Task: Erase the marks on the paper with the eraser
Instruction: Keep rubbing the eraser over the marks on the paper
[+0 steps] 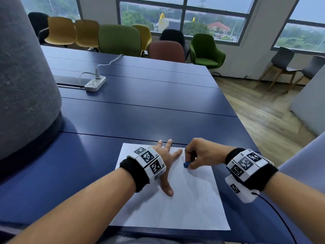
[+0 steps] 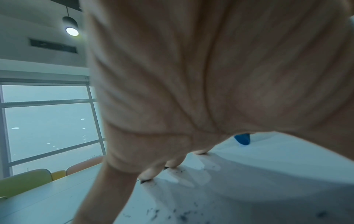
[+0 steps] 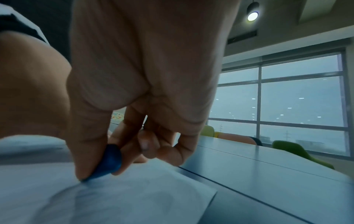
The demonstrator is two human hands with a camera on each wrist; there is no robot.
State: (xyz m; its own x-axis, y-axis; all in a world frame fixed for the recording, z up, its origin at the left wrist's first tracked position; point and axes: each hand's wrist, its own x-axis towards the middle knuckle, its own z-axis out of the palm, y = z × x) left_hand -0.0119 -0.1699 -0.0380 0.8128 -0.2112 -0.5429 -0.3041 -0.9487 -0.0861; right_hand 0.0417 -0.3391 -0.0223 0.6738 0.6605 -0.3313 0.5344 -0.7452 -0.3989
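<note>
A white sheet of paper [image 1: 184, 205] lies on the blue table [image 1: 140, 106] near its front edge, with faint pencil marks [image 1: 198, 187] down its right half. My left hand [image 1: 167, 161] lies flat on the sheet's upper left part, fingers spread and straight. My right hand [image 1: 195, 155] pinches a small blue eraser [image 1: 186, 164] between thumb and fingers, its tip down on the paper near the top middle. The right wrist view shows the eraser [image 3: 110, 162] pressed to the sheet [image 3: 134, 197]. Dark eraser crumbs [image 2: 172, 215] lie on the paper [image 2: 249, 189] by my left hand.
A white power strip [image 1: 95, 83] with a plugged cable sits far back on the table. A large grey rounded pillar [image 1: 22, 85] stands at the left. Coloured chairs [image 1: 119, 39] line the table's far side. The table's right edge drops to a wooden floor [image 1: 263, 110].
</note>
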